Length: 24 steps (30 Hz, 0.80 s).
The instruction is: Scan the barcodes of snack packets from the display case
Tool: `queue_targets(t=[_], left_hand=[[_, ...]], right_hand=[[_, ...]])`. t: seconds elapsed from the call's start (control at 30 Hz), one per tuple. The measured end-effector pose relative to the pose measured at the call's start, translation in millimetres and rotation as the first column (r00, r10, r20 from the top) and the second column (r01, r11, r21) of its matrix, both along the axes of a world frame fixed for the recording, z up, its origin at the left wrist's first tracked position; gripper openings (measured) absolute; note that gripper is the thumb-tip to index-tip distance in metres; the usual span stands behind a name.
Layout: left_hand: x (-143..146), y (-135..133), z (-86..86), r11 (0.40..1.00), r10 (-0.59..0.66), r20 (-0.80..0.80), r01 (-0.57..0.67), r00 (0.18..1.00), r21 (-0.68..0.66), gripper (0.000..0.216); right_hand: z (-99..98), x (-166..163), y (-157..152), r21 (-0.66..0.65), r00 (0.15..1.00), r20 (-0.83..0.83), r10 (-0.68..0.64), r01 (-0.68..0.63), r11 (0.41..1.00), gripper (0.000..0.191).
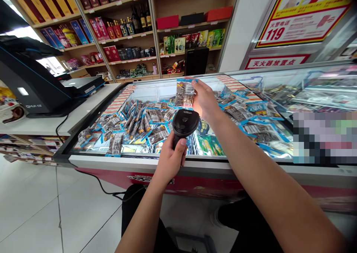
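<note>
My left hand (170, 159) is closed round the handle of a black barcode scanner (185, 122), whose head points away toward the packet. My right hand (205, 99) pinches a small blue-edged snack packet (184, 93) and holds it upright just above and beyond the scanner. Both hover over the glass lid of a chest freezer (145, 163). Several more of the same packets (134, 125) lie in a heap on the glass to the left, and others (256, 123) are spread to the right.
A black checkout terminal (33, 86) stands on a white counter (41, 125) at the left, with a cable trailing to the floor. Wooden shelves (125, 33) of boxed goods and bottles fill the back wall. A red and yellow 119 sign (301, 15) hangs at upper right.
</note>
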State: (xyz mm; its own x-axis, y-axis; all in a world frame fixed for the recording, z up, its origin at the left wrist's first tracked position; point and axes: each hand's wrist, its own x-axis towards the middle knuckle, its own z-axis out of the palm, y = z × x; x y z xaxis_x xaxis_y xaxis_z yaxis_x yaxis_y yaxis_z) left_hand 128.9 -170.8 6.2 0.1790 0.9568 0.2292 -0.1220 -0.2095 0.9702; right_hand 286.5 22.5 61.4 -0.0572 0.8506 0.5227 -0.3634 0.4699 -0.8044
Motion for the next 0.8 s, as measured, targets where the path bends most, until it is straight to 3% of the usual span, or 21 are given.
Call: queue_targets(t=[0.3,0.8], left_hand=[[0.8,-0.7,-1.3,1.0,0.012,0.007,-0.012,1.0,0.014,0.055],[0.8,-0.8,-2.6,1.0,0.017,0.021,-0.017,1.0,0.012,0.056]], right_hand=[[6.0,-6.5,-19.0,0.027,1.0,0.006,-0.015,0.015,1.0,0.056],[8.5,-6.1,-24.4,-0.027,0.999,-0.047,-0.015,0.014,1.0,0.053]])
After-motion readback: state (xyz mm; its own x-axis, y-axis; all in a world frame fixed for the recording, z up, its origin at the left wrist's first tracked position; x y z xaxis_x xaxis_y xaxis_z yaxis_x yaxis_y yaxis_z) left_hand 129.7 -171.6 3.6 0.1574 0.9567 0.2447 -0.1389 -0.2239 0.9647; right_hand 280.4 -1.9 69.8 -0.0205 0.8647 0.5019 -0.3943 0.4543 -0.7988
